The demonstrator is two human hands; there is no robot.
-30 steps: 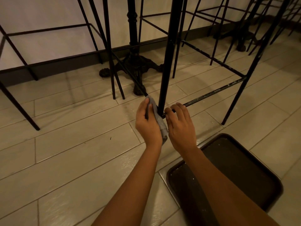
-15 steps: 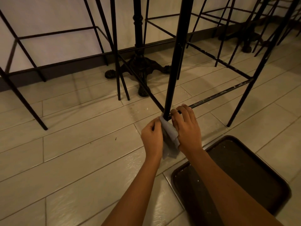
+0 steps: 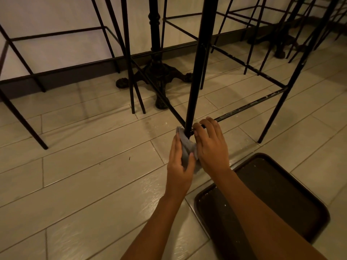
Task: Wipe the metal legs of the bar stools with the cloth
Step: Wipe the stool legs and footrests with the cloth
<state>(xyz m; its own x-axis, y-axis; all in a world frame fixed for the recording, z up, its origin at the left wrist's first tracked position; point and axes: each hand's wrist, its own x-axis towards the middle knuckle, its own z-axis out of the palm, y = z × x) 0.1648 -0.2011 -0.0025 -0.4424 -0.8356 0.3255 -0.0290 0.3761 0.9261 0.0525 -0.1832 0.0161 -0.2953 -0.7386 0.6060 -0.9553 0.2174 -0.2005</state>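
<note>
In the last 1 s the cloth went from beside the front stool leg to wrapped round its base at the footrest joint, so the low-end wipe looks underway. L hand pinches cloth, thumb on top, fingers together. R hand fingers slightly spread, tips by footrest bar; can't tell if it grips cloth.

The floor of pale plank tiles carries a dark tray at the lower right, thin black stool legs standing on it, and an ornate table base near the wall.
</note>
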